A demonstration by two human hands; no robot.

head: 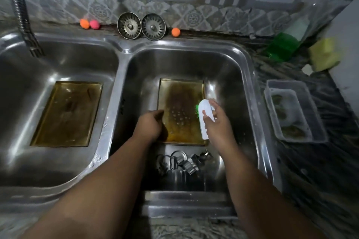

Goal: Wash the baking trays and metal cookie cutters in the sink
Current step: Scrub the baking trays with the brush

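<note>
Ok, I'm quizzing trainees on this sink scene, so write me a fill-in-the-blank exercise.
The right hand holds a white scrub brush with ___ bristles.
The left hand grips the baking tray in the ___ basin.
Against the tiled wall lean ___ sink strainers.
Missing words: green; right; two.

1. Right basin (184, 64): I see a tray (181, 91) at the back and cookie cutters (184, 161) piled near me, with only thin bare strips beside them.
2. Left basin (29, 161): a second tray (66, 114) lies flat with wide bare floor around it. The tap hose (19, 15) hangs over the far corner.
</note>
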